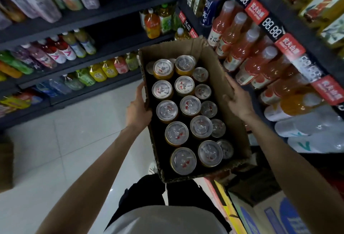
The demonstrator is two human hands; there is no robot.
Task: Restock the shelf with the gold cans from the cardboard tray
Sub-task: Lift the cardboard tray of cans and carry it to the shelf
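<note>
Far-left shelf bottles [55,55] are blurred, labels unreadable. Cardboard tray [214,62] is held mid-aisle above the floor: left hand [138,109] gripped on its left wall, fingers hidden inside; right hand [236,97] pressed on the right wall, fingers curled over. Gold cans [184,103] are seen upright inside, sides mostly hidden.

You're reaching both bare arms forward, left hand [138,109] and right hand [237,98] curling fingers, gripping at opposite sides.
</note>
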